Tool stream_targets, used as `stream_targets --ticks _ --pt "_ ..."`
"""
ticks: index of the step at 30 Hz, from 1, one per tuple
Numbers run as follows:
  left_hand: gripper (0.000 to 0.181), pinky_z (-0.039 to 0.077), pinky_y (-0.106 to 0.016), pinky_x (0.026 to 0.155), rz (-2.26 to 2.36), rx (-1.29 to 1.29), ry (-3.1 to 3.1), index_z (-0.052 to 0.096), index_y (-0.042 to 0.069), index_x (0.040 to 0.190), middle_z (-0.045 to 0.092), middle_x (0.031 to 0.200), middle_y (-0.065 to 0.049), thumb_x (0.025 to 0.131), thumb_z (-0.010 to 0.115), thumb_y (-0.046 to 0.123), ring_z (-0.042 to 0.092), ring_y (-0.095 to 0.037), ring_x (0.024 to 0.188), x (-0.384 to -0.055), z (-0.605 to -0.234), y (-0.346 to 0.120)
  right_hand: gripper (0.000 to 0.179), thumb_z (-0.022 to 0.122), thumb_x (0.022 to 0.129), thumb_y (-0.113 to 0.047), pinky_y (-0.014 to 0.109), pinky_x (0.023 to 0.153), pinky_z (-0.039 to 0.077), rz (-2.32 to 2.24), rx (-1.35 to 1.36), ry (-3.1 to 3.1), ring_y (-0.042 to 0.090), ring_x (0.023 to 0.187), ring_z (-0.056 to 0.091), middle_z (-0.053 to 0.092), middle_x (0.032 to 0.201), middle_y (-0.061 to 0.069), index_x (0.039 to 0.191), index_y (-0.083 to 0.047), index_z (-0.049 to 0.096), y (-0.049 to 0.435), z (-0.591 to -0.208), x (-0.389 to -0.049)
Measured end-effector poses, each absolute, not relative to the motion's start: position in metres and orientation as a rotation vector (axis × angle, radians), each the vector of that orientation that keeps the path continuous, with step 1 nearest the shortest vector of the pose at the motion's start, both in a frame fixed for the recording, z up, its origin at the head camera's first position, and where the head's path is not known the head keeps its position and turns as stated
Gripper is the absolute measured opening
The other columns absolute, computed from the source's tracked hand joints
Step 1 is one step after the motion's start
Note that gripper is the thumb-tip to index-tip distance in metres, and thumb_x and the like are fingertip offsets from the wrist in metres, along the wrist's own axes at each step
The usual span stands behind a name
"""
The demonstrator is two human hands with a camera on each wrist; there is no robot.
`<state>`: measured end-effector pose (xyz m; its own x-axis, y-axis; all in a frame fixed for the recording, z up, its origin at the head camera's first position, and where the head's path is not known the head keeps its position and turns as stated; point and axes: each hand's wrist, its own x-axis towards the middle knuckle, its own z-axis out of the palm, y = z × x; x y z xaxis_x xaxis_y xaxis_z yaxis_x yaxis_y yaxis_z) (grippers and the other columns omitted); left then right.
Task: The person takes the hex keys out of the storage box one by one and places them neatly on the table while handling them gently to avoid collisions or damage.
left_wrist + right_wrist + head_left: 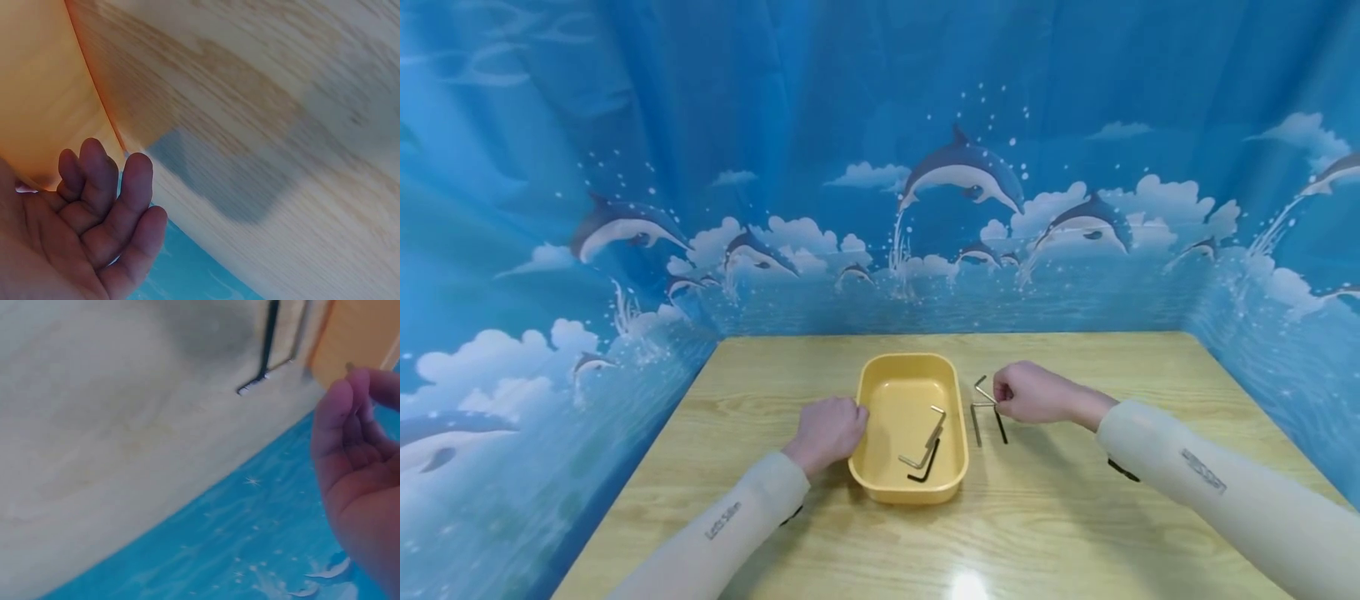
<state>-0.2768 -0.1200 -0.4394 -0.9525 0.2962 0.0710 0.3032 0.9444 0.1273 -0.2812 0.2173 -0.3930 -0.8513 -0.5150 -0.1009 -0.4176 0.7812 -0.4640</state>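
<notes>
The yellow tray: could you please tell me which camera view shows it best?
The head view: the whole yellow tray shows from above, hex keys lying inside, the left hand at its left rim. The left wrist view gives only a blurred stretch of its outer wall; the right wrist view catches just an orange corner.

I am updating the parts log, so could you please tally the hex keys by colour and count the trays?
Silver hex keys: 3, one in the tray, two by the right hand
Black hex keys: 2
Yellow tray: 1
Total: 6
</notes>
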Motion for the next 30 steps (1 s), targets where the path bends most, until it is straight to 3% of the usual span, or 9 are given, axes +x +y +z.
stream_targets --ticks 15,23,30 --pt "0.048 0.045 -0.039 0.052 -0.266 -0.446 -3.068 0.051 0.016 0.062 0.053 0.06 -0.004 0.105 0.039 0.032 0.051 -0.021 0.054 -0.28 -0.437 -0.118 0.016 0.065 0.094 -0.011 0.031 0.06 0.043 -0.66 -0.344 2.865 0.013 0.053 0.05 0.058 0.062 0.001 0.078 -0.009 0.062 0.242 -0.426 -0.265" --pt "0.049 0.043 -0.036 0.053 -0.304 -0.425 -3.103 0.051 0.017 0.062 0.052 0.06 -0.003 0.106 0.037 0.032 0.051 -0.019 0.055 -0.279 -0.439 -0.12 0.025 0.06 0.088 -0.005 0.028 0.052 0.037 -0.685 -0.2 2.832 0.01 0.045 0.04 0.047 0.05 -0.003 0.064 -0.011 0.059 0.241 -0.441 -0.266" --pt "0.048 0.042 -0.034 0.053 -0.341 -0.434 -3.094 0.051 0.017 0.063 0.052 0.06 -0.002 0.106 0.037 0.031 0.051 -0.018 0.054 -0.279 -0.438 -0.121 0.017 0.061 0.088 -0.005 0.028 0.051 0.039 -0.682 -0.104 2.834 0.011 0.047 0.045 0.054 0.056 0.0 0.072 -0.009 0.063 0.236 -0.446 -0.268"
